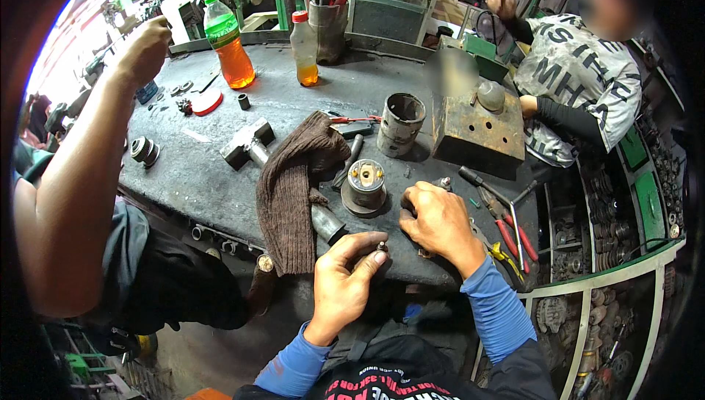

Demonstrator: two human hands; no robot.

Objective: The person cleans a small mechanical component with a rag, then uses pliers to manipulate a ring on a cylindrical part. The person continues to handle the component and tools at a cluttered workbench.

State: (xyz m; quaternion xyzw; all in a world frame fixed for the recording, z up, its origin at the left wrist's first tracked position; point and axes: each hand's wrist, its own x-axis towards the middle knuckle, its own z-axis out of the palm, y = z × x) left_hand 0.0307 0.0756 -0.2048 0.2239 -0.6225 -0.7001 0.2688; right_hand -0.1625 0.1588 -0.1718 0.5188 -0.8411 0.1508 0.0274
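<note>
My left hand (344, 282) pinches a small metal part (381, 247) at the front edge of the bench. My right hand (433, 220) rests curled on the bench to its right; what its fingers hold, if anything, is hidden. A small metal piece (444, 182) lies just beyond it. Between and beyond my hands stands a round metal housing (365, 196) with brass-coloured fittings on top. Left of it, a brown knitted cloth (290, 194) lies over a thick metal bar (325, 220). Pliers (508, 235) and other tools lie right of my right hand.
An open metal cylinder (400, 124) and rusty box (477, 135) stand behind. Two bottles (233, 58) with orange liquid stand at the back. One person's bare arm (81, 187) reaches over the bench on the left; another person (569, 88) is at the back right. Shelves of parts (609, 231) line the right.
</note>
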